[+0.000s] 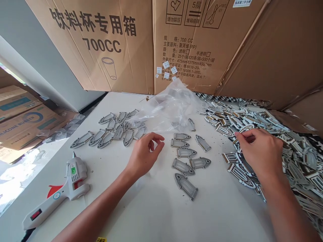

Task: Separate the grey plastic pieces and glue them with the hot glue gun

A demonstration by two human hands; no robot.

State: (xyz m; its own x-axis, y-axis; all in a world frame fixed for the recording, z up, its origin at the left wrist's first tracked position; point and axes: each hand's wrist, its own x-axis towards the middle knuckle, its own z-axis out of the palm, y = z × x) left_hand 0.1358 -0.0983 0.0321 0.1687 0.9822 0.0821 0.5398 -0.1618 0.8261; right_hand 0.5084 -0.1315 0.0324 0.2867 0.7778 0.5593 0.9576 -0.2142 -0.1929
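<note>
My left hand (146,153) hovers over the middle of the white table, its fingers curled but apart, with nothing between them. Several grey arch-shaped pieces (118,131) lie just beyond it on the left. To its right, more grey arch pieces (186,186) form a loose column. At the right, my right hand (261,153) is closed at the near edge of a large heap of pieces (295,161), thumb and index finger pinched at a black-and-white patterned piece (244,130).
A white glue gun (75,181) lies at the left of the white table (151,215). Crumpled clear plastic (174,104) sits at the back, before a large cardboard box (121,67). More boxes (27,124) stand at the far left.
</note>
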